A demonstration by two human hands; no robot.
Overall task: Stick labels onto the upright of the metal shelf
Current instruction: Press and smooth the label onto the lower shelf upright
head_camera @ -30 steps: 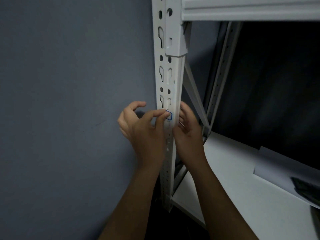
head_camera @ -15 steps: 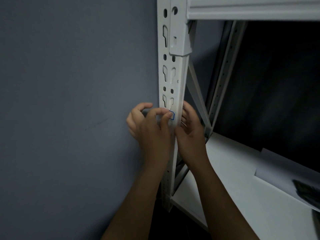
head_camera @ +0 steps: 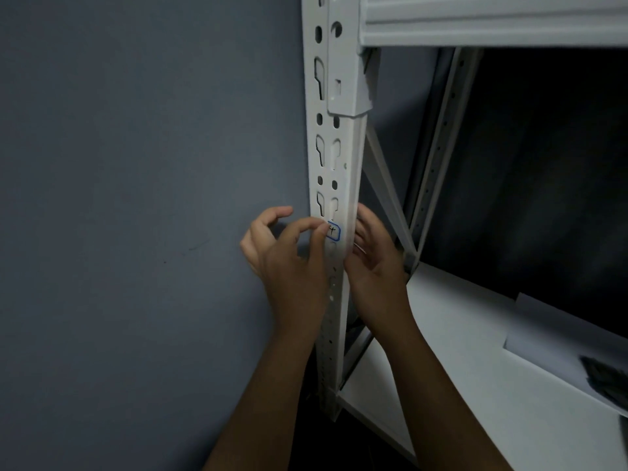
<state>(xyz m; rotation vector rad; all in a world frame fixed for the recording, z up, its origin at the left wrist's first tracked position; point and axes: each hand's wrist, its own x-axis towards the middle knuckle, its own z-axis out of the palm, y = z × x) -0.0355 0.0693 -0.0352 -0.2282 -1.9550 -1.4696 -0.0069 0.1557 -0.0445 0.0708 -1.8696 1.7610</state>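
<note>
The white metal upright (head_camera: 341, 158), punched with keyhole slots, runs down the middle of the view. A small white label (head_camera: 334, 231) with a blue border and a handwritten mark sits on its front face. My left hand (head_camera: 289, 263) is at the upright's left side, with thumb and forefinger tips pinching the label's left edge. My right hand (head_camera: 375, 263) lies against the upright's right side, level with the label, its fingers loosely curled and touching the metal. Something thin and pale shows between its fingers; I cannot tell what it is.
A grey wall (head_camera: 136, 198) fills the left half. A white beam (head_camera: 492, 22) crosses the top right. Below lies a white shelf board (head_camera: 458, 351) with a sheet of paper (head_camera: 550, 338) on it, and a diagonal brace (head_camera: 387, 185) behind the upright.
Both hands stay at the label. The view has shifted slightly, and more of the label's blue border and its mark shows beside my left fingertips.
</note>
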